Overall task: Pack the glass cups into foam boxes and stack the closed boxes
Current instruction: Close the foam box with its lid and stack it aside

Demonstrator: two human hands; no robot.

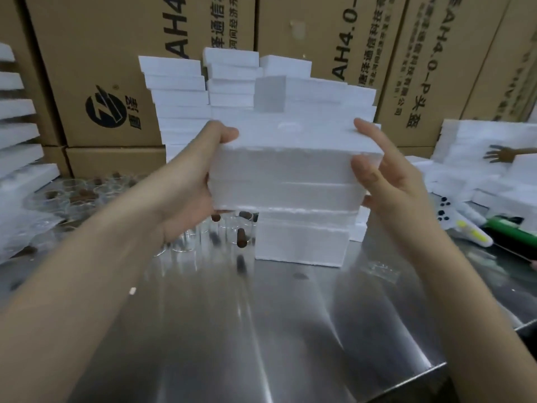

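Two closed boxes up front: upper box (284,175), lower box (302,242).
Your left hand (200,181) and right hand (389,184) clasp the upper box's ends, mid-table (261,330).

Left hand (191,181), right hand (389,187) gripping closed foam box (284,167), above second box (302,242), glass cups (186,242) beside it

Box (284,170) closed, contents hidden. Left hand (197,184): most fingers hidden behind box. Cups (220,231) blurred, partly hidden by that hand and box, count unclear. Cartons (116,68) cut off at top. Second person's hand (498,154): arm cut off at right edge.
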